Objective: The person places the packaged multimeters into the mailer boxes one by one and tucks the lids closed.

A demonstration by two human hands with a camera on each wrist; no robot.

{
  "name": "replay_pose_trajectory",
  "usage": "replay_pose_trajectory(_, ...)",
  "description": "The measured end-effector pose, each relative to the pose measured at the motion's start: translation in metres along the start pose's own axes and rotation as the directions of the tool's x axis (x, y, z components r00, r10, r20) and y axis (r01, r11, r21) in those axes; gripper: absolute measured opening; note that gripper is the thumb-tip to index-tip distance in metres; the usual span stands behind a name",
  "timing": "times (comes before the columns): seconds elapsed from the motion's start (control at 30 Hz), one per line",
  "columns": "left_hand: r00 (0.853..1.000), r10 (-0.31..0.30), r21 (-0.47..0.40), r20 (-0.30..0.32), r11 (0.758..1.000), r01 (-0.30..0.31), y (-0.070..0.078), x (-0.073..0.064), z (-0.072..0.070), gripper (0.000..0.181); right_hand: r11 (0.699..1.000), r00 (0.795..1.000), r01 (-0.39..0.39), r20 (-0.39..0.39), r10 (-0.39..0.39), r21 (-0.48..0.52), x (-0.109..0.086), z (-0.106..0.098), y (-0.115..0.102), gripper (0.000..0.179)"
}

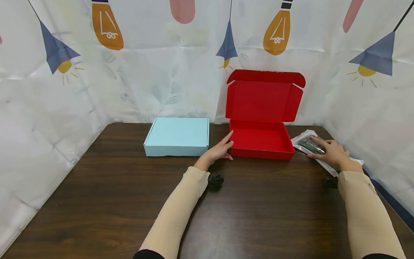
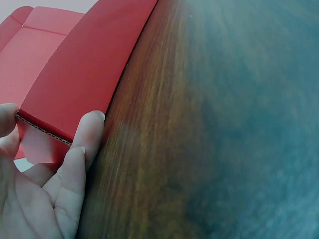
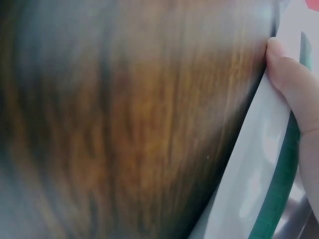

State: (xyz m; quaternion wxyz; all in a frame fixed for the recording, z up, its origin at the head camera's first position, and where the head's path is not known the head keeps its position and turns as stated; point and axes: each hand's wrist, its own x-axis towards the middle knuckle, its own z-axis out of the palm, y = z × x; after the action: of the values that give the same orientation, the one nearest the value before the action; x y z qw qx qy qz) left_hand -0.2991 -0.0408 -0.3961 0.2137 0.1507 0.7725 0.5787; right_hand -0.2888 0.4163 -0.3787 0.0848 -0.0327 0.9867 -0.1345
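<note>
An open red cardboard box (image 1: pixel 262 138) stands toward the back of the table with its lid raised. My left hand (image 1: pixel 217 150) is at the box's front left corner, fingers spread and fingertips touching the corner. In the left wrist view, fingertips (image 2: pixel 90 122) lie along the red wall near its corrugated edge. To the right of the box, my right hand (image 1: pixel 334 155) grips a clear and white plastic packet (image 1: pixel 305 138) with something dark green inside. The right wrist view shows the thumb (image 3: pixel 279 62) over the packet's white margin; most of the other fingers are out of that view.
A closed light blue box (image 1: pixel 177 135) sits left of the red one. Behind the dark wooden table (image 1: pixel 106 201) hangs a white patterned cloth (image 1: pixel 155 72), close to the back of the boxes. Cloth also rises along both sides.
</note>
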Motion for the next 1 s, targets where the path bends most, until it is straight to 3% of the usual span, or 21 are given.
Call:
replay_pose_trajectory(0.43,1.000,-0.005,-0.038,-0.003,0.999,0.005,0.000,0.002,-0.001,0.064,0.999,0.999,0.036,-0.019,-0.037,-0.022,-0.005,-0.004,0.003,0.098)
replay_pose_trajectory(1.0,1.000,-0.006,-0.046,0.003,0.999,0.006,-0.001,0.003,-0.001,0.065,0.989,0.977,0.145,-0.152,-0.149,-0.037,-0.029,-0.023,0.000,0.090)
